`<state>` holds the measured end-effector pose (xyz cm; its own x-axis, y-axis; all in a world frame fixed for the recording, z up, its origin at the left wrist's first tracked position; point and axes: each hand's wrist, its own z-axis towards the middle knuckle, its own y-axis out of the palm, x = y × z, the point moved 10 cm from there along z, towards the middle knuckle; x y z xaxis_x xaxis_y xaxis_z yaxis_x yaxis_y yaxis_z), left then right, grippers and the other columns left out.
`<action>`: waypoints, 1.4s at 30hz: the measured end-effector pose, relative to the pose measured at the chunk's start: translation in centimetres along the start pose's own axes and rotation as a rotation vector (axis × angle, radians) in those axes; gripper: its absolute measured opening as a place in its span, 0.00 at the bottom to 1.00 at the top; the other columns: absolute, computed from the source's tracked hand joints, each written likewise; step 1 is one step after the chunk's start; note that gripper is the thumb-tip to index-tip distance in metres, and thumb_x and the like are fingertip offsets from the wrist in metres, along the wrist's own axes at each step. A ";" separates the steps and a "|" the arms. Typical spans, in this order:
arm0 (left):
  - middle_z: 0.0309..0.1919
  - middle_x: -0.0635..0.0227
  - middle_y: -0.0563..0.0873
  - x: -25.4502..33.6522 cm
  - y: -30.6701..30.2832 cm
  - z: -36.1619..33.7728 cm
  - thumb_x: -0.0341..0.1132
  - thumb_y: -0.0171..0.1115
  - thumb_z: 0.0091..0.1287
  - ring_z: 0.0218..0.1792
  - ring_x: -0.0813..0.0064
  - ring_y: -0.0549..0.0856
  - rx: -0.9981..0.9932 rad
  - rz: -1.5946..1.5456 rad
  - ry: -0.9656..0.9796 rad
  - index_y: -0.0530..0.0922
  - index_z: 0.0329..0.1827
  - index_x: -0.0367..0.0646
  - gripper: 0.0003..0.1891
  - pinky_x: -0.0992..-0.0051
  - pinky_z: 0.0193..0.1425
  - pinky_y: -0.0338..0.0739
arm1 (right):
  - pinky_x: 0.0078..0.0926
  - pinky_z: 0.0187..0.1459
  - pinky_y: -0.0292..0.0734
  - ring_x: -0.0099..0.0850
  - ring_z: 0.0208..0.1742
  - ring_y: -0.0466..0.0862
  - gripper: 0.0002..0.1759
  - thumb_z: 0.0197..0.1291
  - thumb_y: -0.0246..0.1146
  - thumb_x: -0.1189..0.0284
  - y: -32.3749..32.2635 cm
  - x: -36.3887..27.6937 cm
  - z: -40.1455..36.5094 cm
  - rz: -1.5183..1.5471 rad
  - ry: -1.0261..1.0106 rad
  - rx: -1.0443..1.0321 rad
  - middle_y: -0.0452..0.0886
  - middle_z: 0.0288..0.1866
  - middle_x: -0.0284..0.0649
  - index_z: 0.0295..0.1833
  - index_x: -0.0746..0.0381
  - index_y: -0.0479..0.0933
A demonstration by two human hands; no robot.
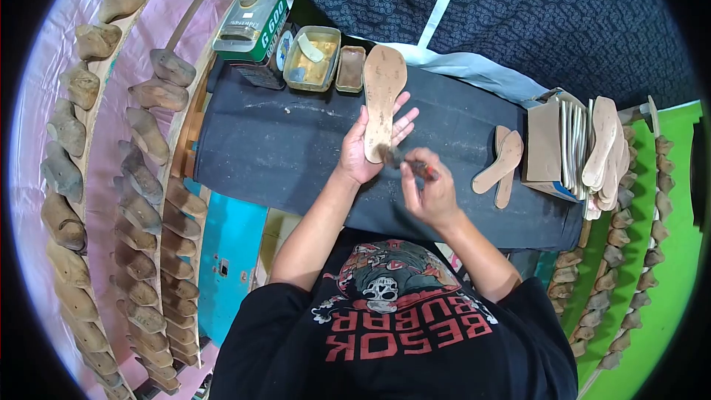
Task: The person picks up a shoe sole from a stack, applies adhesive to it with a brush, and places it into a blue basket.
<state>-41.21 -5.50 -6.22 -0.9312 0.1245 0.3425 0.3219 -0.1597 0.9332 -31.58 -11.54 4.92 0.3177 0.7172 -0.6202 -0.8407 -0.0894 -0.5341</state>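
Note:
A tan insole [381,96] lies along the upturned palm of my left hand [358,155], heel end toward me. My thumb rests by its left edge, and the fingers spread out beneath it on the right. In my right hand [435,196] is a short brush [413,166], pinched between thumb and fingers. Its dark bristle end meets the insole's heel end. Two more insoles [499,167] lie crossed on the dark-covered table [452,115] to the right of my hands.
Along the back left stand a green G 600 can [255,26], a glue-stained tub [312,58] and a smaller tub [350,69]. At right, a cardboard box [544,141] holds upright flat pieces, with stacked insoles [603,144] beside it. Wooden shoe lasts [141,207] fill racks on both sides.

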 end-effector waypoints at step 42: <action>0.85 0.58 0.53 -11.1 11.8 -5.4 0.54 0.33 0.84 0.81 0.42 0.59 -0.006 0.079 0.217 0.48 0.87 0.52 0.33 0.49 0.84 0.59 | 0.30 0.39 0.76 0.30 0.36 0.79 0.13 0.70 0.58 0.84 -13.2 0.0 -7.2 0.410 -0.118 0.127 0.76 0.41 0.44 0.56 0.69 0.65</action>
<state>-27.99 -14.10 0.41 -0.9184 -0.1020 0.3823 0.3947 -0.1669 0.9035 -17.34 -15.31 7.84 -0.0993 0.7146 -0.6925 -0.9361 -0.3030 -0.1784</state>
